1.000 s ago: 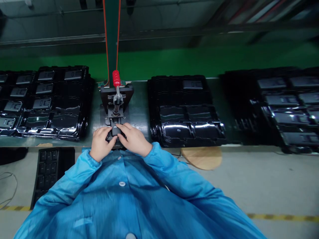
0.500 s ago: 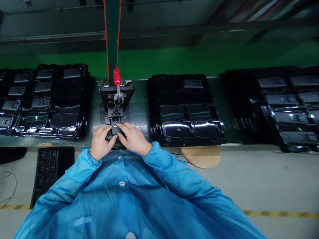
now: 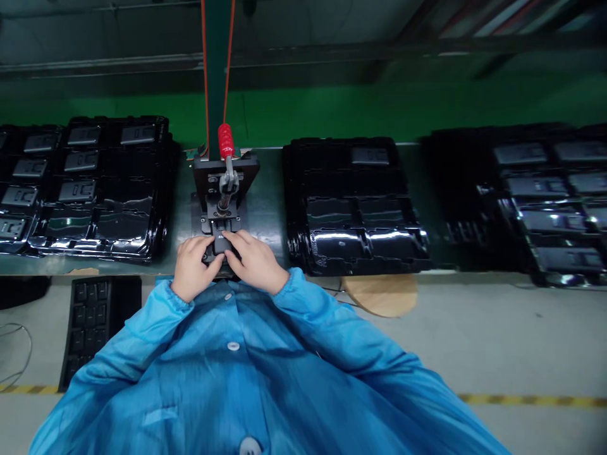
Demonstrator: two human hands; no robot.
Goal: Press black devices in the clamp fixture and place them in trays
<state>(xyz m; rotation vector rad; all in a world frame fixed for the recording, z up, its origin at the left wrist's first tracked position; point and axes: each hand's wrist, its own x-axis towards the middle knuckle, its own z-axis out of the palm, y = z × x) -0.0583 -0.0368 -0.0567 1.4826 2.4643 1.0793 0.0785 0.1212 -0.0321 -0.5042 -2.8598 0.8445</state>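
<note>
A small black plastic casing sits at the front of a black toggle-clamp fixture. The clamp's red handle points up and away from me. My left hand grips the casing's left side, its thumb at the near edge and its fingers curled over the far left. From the right, my right hand holds the same casing between thumb and fingers. The fingertips partly cover the casing, and its underside is hidden in the fixture.
Stacked black trays with several grey-black casings stand on the left. Another tray stack, with one casing at its back, lies to the right. Farther right are more loaded trays. A round wooden stool top shows below the bench edge.
Both hands stay on the casing with almost the same grip. The whole view has shifted slightly; the clamp handle has not visibly turned.
</note>
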